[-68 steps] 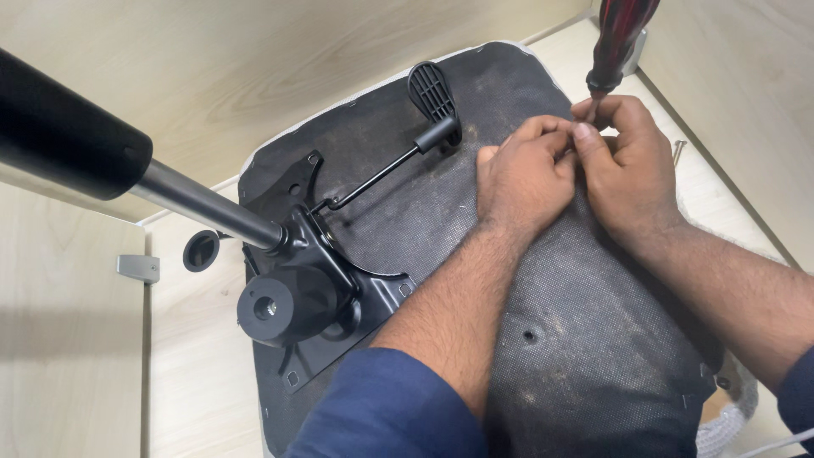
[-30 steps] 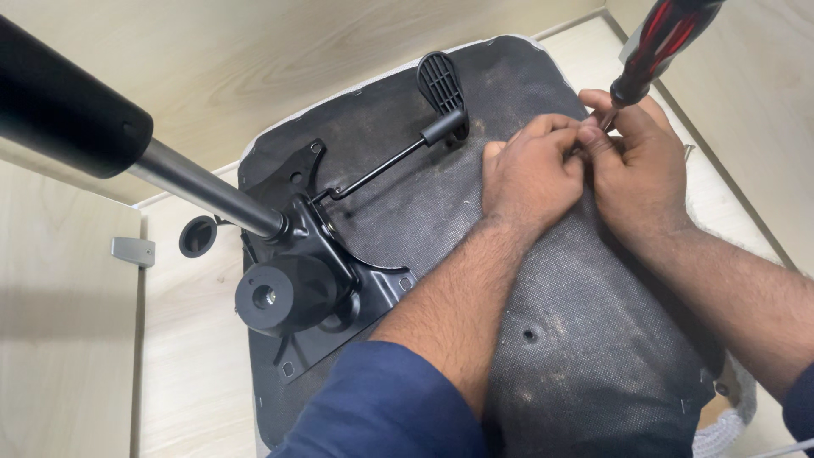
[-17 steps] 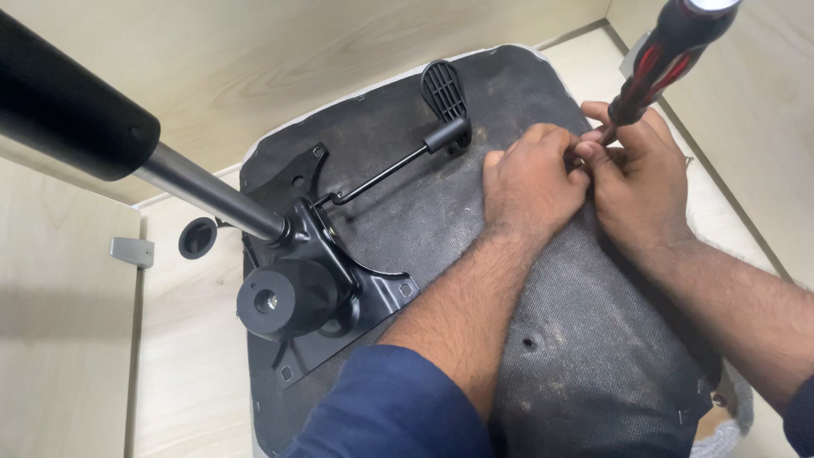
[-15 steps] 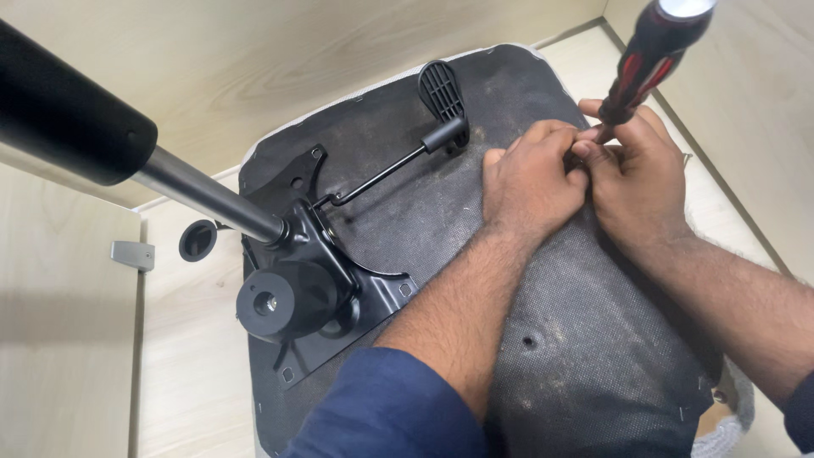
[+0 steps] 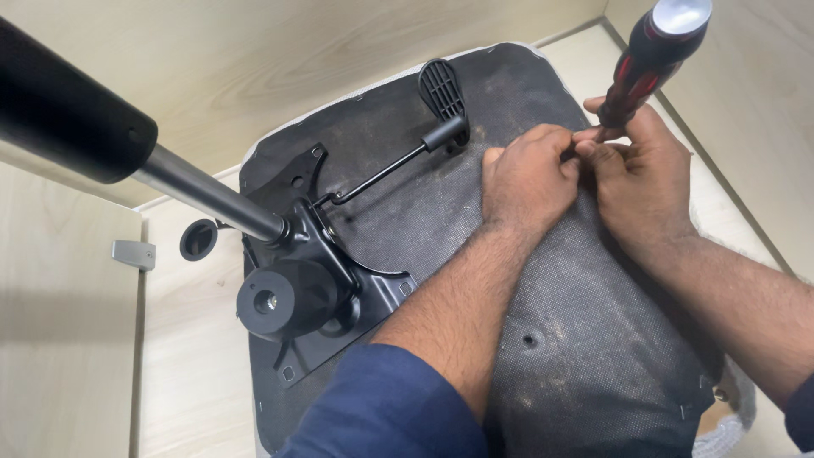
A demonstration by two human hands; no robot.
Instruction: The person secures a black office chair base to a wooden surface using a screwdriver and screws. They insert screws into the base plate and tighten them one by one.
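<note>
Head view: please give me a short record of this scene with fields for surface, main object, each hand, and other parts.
surface: pale wooden floor
main object: upturned chair seat, dark fabric underside facing up
left hand: left hand rests on the seat, fingertips meeting the right hand
right hand: right hand holds a red and black screwdriver upright
other parts: black metal mechanism plate; gas cylinder; lever with paddle handle

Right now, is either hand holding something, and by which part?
The right hand holds a red-and-black screwdriver low down, by its shaft just under the handle. The left hand pinches at the same spot; what it grips is hidden.
</note>
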